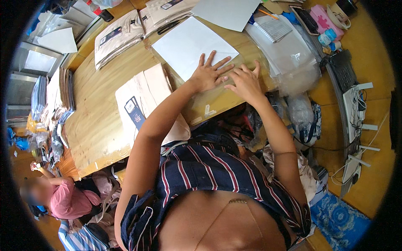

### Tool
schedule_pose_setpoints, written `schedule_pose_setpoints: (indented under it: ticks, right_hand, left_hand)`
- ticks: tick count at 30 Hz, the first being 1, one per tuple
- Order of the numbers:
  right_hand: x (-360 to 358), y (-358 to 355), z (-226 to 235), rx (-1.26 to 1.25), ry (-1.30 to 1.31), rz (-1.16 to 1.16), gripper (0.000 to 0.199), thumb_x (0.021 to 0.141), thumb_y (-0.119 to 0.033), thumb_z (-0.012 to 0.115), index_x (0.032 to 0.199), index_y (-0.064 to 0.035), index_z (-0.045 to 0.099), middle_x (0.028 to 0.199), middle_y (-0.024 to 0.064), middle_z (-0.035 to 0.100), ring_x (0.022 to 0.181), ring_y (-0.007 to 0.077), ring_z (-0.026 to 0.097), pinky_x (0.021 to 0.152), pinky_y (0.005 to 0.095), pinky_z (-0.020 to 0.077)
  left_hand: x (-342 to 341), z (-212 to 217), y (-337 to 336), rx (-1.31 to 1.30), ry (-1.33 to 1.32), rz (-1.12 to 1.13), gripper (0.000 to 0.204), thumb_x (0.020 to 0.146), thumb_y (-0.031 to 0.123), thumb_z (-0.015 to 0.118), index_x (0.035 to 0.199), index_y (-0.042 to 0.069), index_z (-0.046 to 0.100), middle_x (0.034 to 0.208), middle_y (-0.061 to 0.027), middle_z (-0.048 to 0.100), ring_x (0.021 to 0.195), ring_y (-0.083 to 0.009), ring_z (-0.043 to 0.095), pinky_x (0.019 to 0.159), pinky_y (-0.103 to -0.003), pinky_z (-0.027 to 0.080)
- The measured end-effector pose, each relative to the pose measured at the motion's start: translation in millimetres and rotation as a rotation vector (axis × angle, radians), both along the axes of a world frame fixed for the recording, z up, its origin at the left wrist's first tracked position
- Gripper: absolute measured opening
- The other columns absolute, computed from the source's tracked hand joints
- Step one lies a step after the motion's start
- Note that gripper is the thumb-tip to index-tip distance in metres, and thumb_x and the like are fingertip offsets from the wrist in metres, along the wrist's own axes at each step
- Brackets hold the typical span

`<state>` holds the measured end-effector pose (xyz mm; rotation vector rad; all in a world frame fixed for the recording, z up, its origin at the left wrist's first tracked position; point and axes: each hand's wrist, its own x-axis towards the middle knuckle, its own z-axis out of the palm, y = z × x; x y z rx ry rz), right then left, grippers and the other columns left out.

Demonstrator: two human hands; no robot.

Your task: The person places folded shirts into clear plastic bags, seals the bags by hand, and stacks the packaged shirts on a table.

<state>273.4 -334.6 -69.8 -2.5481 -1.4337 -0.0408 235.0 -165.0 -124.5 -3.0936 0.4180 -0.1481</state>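
Observation:
A large white sheet (188, 44) lies flat at an angle on the wooden table. My left hand (208, 75) rests on its near right part, fingers spread. Beside it, just past the sheet's near right edge, is my right hand (246, 83). Its fingers are bent but apart, and I see nothing held in it. A folded pale pink garment (146, 90) with a dark blue tag (135, 112) lies to the left, partly hidden beneath my left forearm.
Folded pale garments (119, 38) line the far edge, near a black pen (168, 27). Another white sheet (226, 11) lies at the back. Clear plastic bags (289, 54) sit at the right. A person in pink (69, 198) is at the lower left.

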Motion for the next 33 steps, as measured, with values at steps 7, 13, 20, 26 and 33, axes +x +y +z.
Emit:
schedule_pose_setpoints:
  ticks: [7,13,20,26,33]
  right_hand:
    - [-3.6,12.3,-2.7,0.0,0.075,-0.192,0.03,0.063,-0.032,0.065,0.085,-0.0114,0.062,0.092,0.0063,0.058,0.097,0.0214,0.048,0.092,0.0553,0.0119]
    - [-6.5,-0.3,-15.8,0.17,-0.217,0.05,0.011,0.065,-0.019,0.062,0.074,-0.0133,0.063,0.08,-0.0014,0.058,0.091,0.0167,0.05,0.091,0.0524,0.0144]
    - [-24.3,-60.1,-37.0,0.415,-0.151,-0.002,0.013,0.065,-0.019,0.063,0.077,-0.0144,0.061,0.083,-0.0027,0.058,0.094,0.0158,0.049,0.09,0.054,0.0144]
    - [-49.8,-33.9,-11.9,0.159,-0.184,-0.142,0.036,0.066,-0.028,0.064,0.099,-0.0167,0.055,0.09,0.0018,0.055,0.097,0.0158,0.047,0.091,0.0556,0.0151]
    - [-44.4,-49.2,-37.5,0.486,0.005,-0.147,0.016,0.074,-0.013,0.056,0.09,-0.015,0.057,0.084,-0.001,0.056,0.085,0.0175,0.054,0.092,0.0558,0.0155]
  left_hand:
    - [-1.2,-3.2,1.5,-0.033,-0.001,-0.002,0.049,0.084,0.05,0.017,0.13,0.032,0.021,0.138,0.0075,0.01,0.126,-0.0349,0.005,0.098,-0.057,0.006]
    - [1.1,-4.5,0.9,-0.005,-0.006,0.018,0.049,0.085,0.05,0.017,0.13,0.032,0.021,0.138,0.0077,0.012,0.126,-0.0336,0.006,0.098,-0.056,0.006]
    - [-0.3,-4.9,-3.2,-0.041,-0.033,0.006,0.049,0.085,0.05,0.018,0.13,0.032,0.022,0.138,0.0071,0.013,0.126,-0.0323,0.007,0.099,-0.055,0.007]
    - [-2.6,-5.5,-5.8,-0.009,-0.04,0.013,0.049,0.084,0.05,0.019,0.13,0.032,0.022,0.138,0.0066,0.014,0.126,-0.0322,0.008,0.099,-0.055,0.008]
    - [-2.5,-2.8,-4.8,-0.038,-0.014,0.004,0.05,0.084,0.05,0.021,0.13,0.031,0.023,0.138,0.0066,0.014,0.126,-0.0322,0.009,0.098,-0.055,0.009]
